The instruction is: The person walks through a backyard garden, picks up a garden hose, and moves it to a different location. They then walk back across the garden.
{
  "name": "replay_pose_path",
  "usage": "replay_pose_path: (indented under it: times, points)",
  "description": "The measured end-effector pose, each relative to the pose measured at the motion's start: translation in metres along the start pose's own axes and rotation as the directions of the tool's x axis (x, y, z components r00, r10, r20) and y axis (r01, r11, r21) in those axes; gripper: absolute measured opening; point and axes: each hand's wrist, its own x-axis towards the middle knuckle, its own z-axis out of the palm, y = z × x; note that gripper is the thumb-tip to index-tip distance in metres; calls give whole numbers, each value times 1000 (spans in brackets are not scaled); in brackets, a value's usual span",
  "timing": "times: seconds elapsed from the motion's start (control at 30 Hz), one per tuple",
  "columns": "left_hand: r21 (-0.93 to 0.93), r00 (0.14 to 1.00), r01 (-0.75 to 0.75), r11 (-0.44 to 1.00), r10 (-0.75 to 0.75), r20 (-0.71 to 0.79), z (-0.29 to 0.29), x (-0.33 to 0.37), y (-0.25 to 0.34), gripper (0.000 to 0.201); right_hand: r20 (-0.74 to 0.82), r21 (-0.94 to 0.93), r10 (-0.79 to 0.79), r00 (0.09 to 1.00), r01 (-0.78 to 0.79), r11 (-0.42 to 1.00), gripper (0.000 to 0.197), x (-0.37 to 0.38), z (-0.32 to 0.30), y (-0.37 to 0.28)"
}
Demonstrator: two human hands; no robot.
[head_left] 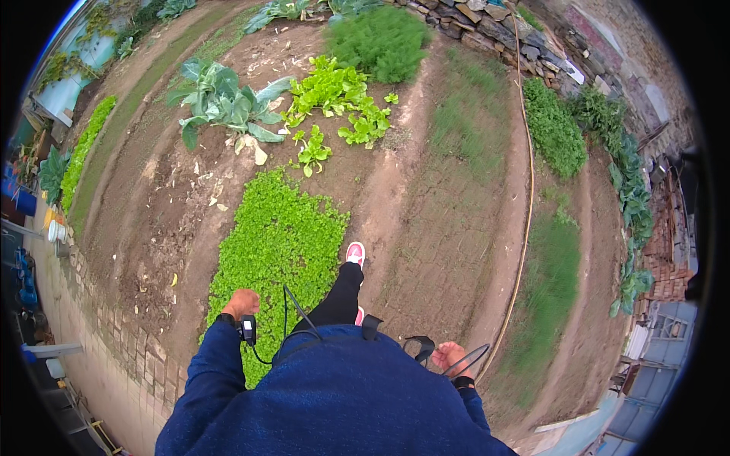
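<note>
My left hand [242, 304] hangs over the bed of low bright green leafy plants [277, 239]. Only its back shows, so its fingers are hidden from above. A dark band and a small black device [249, 329] with a cable sit at that wrist. Out at my right side, my right hand [450, 356] has its fingers curled in, and nothing shows in them. Dark loops of cable or strap [420, 348] lie beside it. One pink and white shoe [356, 253] is forward on the soil path at the bed's right edge.
A long tan hose [526, 205] runs lengthwise on the right. Lettuce [331, 95], a large blue-green cabbage-like plant [228, 102] and feathery greens [380, 42] grow ahead. A stone wall [487, 26] stands at the back. Brick paving [144, 353] edges the plot at left.
</note>
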Motion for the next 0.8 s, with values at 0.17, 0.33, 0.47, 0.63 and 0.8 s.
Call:
replay_pose_path:
  times: [0.17, 0.33, 0.47, 0.63, 0.8]
  points:
    - [117, 1000, -15, 993, 17, -20, 5, 87, 47, 11, -89, -53, 7, 996, -12, 998, 7, 43, 0, -53]
    - [289, 998, -67, 955, 67, 10, 35, 162, 174, 14, -127, 52, -60, 990, 67, 996, 7, 87, 15, -142]
    - [307, 983, -184, 934, 172, 67, 73, 196, 326, 19, -189, 140, -38, 981, 66, 988, 4, 116, 44, -191]
    - [260, 919, -392, 882, 367, 142, 103, 231, 453, 19, -170, 78, 77, 982, -65, 995, 12, 169, 60, -241]
    - [395, 928, -361, 845, 368, 62, 95, 255, 492, 19, -111, -118, 22, 994, -35, 992, 5, 245, 84, -322]
